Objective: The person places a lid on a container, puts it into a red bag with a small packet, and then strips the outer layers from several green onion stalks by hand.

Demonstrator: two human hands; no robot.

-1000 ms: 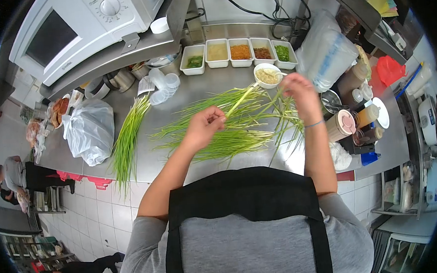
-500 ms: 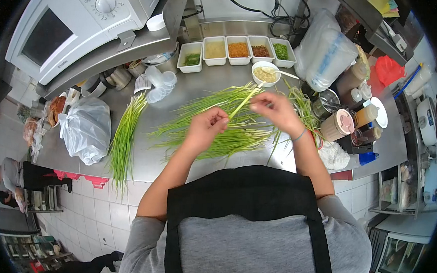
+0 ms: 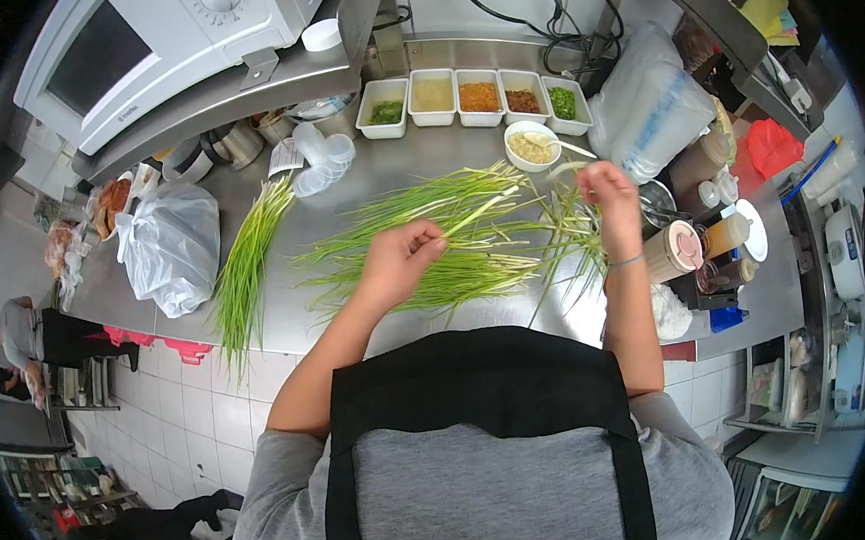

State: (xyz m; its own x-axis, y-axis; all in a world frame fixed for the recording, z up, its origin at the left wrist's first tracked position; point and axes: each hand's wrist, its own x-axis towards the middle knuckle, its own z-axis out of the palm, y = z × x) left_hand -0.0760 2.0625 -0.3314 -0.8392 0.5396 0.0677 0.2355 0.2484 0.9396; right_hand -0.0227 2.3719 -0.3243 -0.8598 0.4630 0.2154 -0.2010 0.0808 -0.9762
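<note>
Left hand pinching green onion stalk, long axis slanting away and rightward from it, pale end outward. Right hand beside loose trimmings, fingers curled; can't tell if gripping.

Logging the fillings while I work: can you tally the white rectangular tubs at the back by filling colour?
Green, leftmost tub and rightmost tub: 2
Pale yellow-filled tub: 1
Orange-filled tub: 1
Reddish-brown-filled tub: 1
Total: 5
</note>
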